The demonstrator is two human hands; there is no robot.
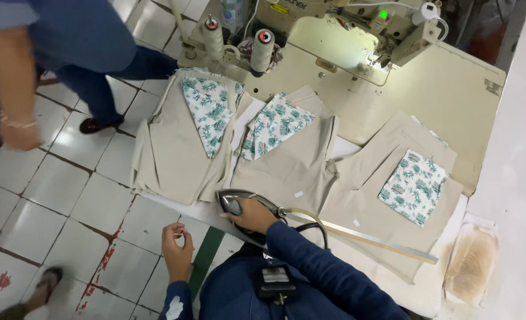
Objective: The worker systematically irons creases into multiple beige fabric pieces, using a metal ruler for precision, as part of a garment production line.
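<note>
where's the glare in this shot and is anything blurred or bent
Head view: strongest glare on the lit plate of the sewing machine, softer sheen on the floor tiles; the passing person's hand at left is motion-blurred; the table edge bows from wide-lens distortion; the iron under the right hand stays sharp.

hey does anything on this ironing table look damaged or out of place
Yes. The pad at the table's right end is stained brown, like scorching. The metal ruler lies slanted across the beige fabric. The right hand grips the iron; the left hand hangs off the table edge.
</note>
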